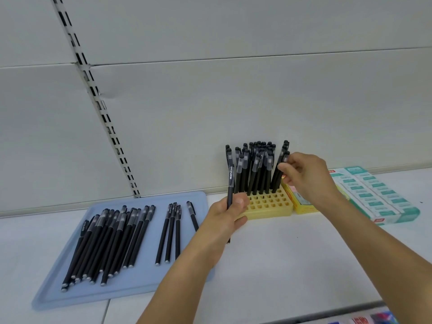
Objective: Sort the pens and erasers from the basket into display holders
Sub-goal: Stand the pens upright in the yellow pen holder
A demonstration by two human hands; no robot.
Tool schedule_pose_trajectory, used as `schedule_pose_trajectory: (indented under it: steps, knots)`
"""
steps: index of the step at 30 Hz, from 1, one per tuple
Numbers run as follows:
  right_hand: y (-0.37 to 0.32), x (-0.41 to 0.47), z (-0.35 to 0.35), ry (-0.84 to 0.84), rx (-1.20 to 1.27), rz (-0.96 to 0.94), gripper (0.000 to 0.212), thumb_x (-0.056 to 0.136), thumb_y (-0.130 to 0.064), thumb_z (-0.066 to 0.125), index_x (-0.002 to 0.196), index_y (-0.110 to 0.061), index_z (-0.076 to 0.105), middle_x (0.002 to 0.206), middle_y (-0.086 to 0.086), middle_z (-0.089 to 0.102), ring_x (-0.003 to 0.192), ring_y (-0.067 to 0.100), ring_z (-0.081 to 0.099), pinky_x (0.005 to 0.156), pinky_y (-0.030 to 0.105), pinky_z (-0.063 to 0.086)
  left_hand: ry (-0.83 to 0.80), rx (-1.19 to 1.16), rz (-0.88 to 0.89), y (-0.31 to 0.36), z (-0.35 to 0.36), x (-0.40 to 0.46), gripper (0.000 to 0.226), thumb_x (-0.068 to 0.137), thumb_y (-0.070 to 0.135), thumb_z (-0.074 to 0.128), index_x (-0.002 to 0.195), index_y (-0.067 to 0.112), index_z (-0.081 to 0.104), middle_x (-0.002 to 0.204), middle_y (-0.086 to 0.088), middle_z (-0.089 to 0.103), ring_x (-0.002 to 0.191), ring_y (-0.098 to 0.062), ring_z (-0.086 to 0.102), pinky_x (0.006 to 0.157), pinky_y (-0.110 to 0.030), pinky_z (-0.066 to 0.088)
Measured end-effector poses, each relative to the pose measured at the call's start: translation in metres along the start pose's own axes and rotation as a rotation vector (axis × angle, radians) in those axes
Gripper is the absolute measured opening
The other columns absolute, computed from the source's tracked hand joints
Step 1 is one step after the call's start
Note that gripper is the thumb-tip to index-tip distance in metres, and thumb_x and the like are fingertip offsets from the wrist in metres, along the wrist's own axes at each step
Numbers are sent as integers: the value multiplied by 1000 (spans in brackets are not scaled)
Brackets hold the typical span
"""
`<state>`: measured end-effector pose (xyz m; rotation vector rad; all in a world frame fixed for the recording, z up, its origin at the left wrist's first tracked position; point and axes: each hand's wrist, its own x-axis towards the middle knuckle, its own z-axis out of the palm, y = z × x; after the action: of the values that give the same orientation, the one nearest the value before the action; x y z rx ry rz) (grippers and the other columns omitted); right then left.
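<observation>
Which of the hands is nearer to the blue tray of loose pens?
Left. The left hand holds a pen upright just beyond the right edge of the blue tray; the right hand is farther right, pinching a pen in the yellow holder.

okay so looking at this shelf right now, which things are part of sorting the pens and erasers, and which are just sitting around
Part of the job:
- loose pens on the blue tray
- yellow pen holder, back rows filled
- pen held in the left hand
- pen pinched by the right hand
- eraser boxes

Just lying about:
- packets at the bottom edge, too cropped to identify
</observation>
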<state>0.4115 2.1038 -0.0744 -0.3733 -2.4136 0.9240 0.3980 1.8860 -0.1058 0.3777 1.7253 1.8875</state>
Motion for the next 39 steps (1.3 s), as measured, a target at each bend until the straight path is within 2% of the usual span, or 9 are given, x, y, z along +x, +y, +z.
schedule_pose_trajectory:
  steps: [5,9,11,13,16,18,23,34,39]
  knots:
    - [-18,-20,-7,178,-109,64,33,88,-49,61,108,-24,53,84,-6,52,76,17,52,69,37,45,-13,84,34,3,3,-4,26,104,27,41,120,19,60,117,3,69,110,-5,63,100,-27,49]
    - [-56,-52,-2,-227,271,-53,20,89,-35,64,84,-16,67,71,3,64,63,10,55,60,25,45,-75,262,76,4,21,-3,25,104,29,43,110,20,65,112,-1,69,108,-13,64,98,-29,51]
    - [-59,-57,-2,-281,322,-56,25,90,-25,65,73,-8,63,58,3,60,52,7,52,52,19,42,-126,400,134,4,29,-2,27,103,35,43,110,19,64,112,0,68,108,-13,61,94,-28,50]
    - [-53,-48,-12,-104,340,9,22,93,-21,62,73,-12,62,57,-4,57,46,1,49,47,14,40,-127,684,238,3,29,-1,25,101,39,46,118,26,58,118,10,62,110,-2,53,93,-22,42]
    - [-30,-27,-29,151,200,65,16,95,-26,57,85,-15,64,69,-1,65,54,13,60,57,33,52,-6,1227,355,-8,14,4,48,100,43,44,145,25,40,149,9,38,138,-8,27,113,-24,22]
    - [-13,-16,-30,178,77,52,17,95,-25,56,90,-11,64,73,2,67,60,22,64,66,40,54,2,1346,341,-16,7,8,51,101,41,43,149,24,34,155,8,29,144,-11,19,116,-25,16]
    - [6,-6,-17,101,-39,32,19,96,-26,54,88,-11,62,74,3,67,68,25,65,71,46,55,-4,1354,315,-20,5,10,53,101,38,44,151,25,29,158,10,23,146,-8,15,115,-26,22]
    - [9,4,-4,-49,-126,128,24,94,-30,60,80,-11,58,77,5,70,67,20,66,74,39,55,-23,1334,281,-16,5,9,54,101,38,45,151,26,30,159,12,22,146,-9,15,116,-27,19]
    - [-14,-29,1,193,-17,162,35,87,-40,66,108,-22,44,75,-2,54,75,22,55,72,42,47,155,1295,275,-12,-21,-18,53,100,42,44,150,28,31,157,10,22,145,-11,17,116,-26,17]
